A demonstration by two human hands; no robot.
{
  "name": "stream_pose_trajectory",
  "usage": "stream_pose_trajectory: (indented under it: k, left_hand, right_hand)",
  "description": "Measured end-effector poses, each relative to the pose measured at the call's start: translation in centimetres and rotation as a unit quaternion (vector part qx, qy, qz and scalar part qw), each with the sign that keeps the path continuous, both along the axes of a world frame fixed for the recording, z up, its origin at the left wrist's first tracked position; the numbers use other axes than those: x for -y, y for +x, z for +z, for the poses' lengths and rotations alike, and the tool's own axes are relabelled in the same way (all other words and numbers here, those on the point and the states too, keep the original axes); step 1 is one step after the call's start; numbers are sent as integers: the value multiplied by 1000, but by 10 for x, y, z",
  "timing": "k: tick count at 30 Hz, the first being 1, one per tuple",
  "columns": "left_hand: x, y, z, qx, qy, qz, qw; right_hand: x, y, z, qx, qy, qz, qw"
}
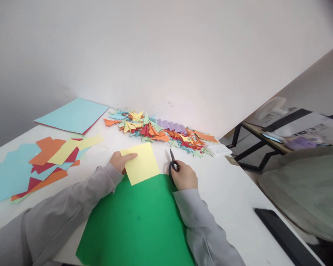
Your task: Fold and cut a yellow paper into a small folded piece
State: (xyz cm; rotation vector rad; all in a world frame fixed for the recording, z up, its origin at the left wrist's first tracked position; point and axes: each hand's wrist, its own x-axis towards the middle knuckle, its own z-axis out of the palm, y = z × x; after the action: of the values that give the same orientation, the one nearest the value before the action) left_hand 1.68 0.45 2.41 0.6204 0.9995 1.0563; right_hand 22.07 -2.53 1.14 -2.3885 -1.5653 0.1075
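My left hand (120, 161) pinches the left edge of a square yellow sheet of paper (143, 164), thumb on top. The paper is held over the far edge of a green mat (135, 218). To its right, my right hand (185, 174) grips a pair of scissors (172, 165) by the black handles. The blades point up and away, apart from the paper, and look closed or nearly so. My fingers hide part of the handles.
Coloured paper scraps (47, 151) lie at the left, with a stack of blue sheets (72, 114) behind. Folded paper pieces (150, 127) are heaped along the wall. A black flat object (285, 234) lies near the right table edge. Beyond stands a black-framed table (259, 135).
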Motion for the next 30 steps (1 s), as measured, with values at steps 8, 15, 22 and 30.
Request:
stream_pose_trajectory:
  k: [8, 15, 22, 30]
  left_hand:
    - [1, 2, 5, 28, -22, 38, 999]
    - [-4, 0, -1, 63, -20, 30, 997]
    - [-3, 3, -5, 87, -12, 4, 996]
    - [3, 8, -5, 133, -30, -41, 990]
  right_hand:
    - [2, 1, -5, 160, -25, -8, 987]
    - [0, 15, -13, 187, 4, -71, 980]
    - [4, -11, -5, -147, 236, 228, 933]
    - [23, -41, -2, -144, 293, 349, 878]
